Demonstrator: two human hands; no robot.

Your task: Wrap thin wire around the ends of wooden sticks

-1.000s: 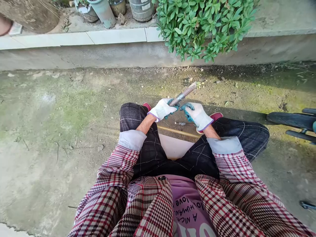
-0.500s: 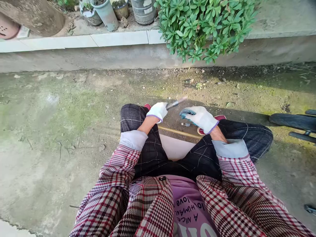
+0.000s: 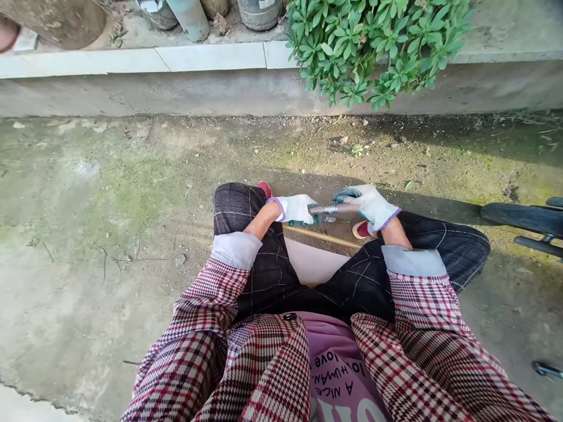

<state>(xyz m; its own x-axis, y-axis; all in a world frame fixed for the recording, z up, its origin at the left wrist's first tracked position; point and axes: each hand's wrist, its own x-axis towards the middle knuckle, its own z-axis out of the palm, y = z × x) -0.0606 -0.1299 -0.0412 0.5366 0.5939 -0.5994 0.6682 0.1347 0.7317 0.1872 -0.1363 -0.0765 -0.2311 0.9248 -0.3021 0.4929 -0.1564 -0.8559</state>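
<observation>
Here we go: the gloved left hand (image 3: 299, 209) is closed round one end of a rod (image 3: 320, 210), which stretches near level towards the right hand (image 3: 372, 205), just past the far edge of the white panel (image 3: 312, 261) between the knees, well short of the edge where the ground (image 3: 132, 176) meets the low wall (image 3: 185, 94). The right hand, gloved too, is part-curled at the rod's other end; that end blurs in front of it, so I can't tell whether it grips, touches or merely hangs there.

So how far along? A silvery, wire-like winding (image 3: 331, 209) sits round the rod between the hands; that much looks done. What's left is hard to call: no loose end can be made out, though with both hands up at the rod I'd judge the handling unfinished.

And the writing! The pink shirt (image 3: 323, 331) reads "A NICE", "HUMAN" and "love", upside down from here, above big white letters cut off below. Up near the ledge's (image 3: 211, 57) front edge, a grey pot (image 3: 259, 19) wears a pale label-like patch, nothing legible, and I can spot no brand anywhere
</observation>
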